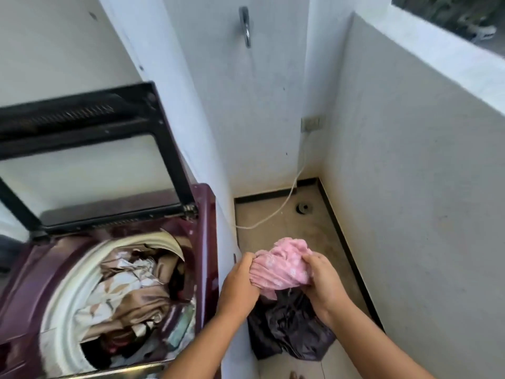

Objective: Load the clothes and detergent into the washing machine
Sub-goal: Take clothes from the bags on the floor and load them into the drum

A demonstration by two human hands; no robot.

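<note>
A pink cloth (281,266) is bunched between both hands, to the right of the washing machine. My left hand (241,280) grips its left side and my right hand (322,280) grips its right side. Below them a dark plastic bag (289,329) sits on the floor. The maroon top-loading washing machine (203,242) stands at the lower left with its black-framed lid (90,149) raised. Its drum holds beige and white patterned clothes (128,291). No detergent is in view.
A white wall edge (229,242) separates the machine from the narrow floor area. A white cord (287,203) runs from a wall socket (310,123) to the floor beside a floor drain (303,207). A tap (245,26) hangs on the back wall.
</note>
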